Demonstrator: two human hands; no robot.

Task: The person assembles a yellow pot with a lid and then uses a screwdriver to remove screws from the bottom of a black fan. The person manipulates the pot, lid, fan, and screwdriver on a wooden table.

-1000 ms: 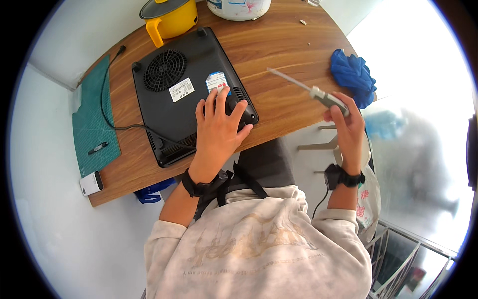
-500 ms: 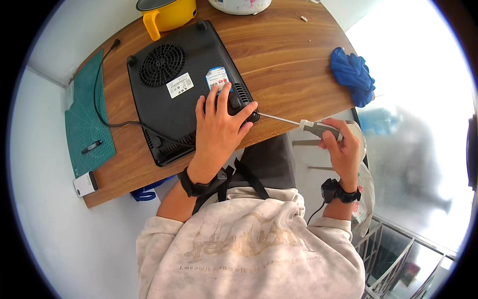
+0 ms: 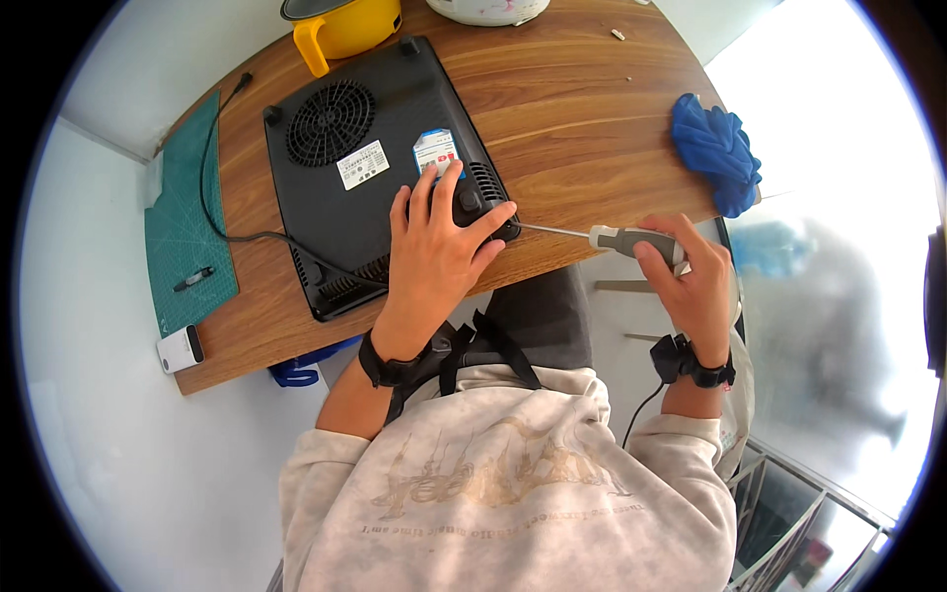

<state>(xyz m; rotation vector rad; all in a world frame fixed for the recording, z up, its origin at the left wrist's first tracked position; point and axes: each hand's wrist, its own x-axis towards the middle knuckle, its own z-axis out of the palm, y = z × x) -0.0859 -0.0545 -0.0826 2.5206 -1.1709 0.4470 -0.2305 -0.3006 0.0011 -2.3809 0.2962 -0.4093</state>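
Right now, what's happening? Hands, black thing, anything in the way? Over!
Left hand spread on black appliance. Right hand gripping grey screwdriver, tip at appliance's near right corner. Left index finger close beside tip; power cord clear.

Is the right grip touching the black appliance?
Apart. The head view shows a plain gap between the right grip and the black appliance; only the screwdriver, held in that grip, extends across it toward the near right corner.

Labels (image 3: 363, 165) on appliance (image 3: 345, 219), lettering (image 3: 503, 531) on shirt (image 3: 513, 567)
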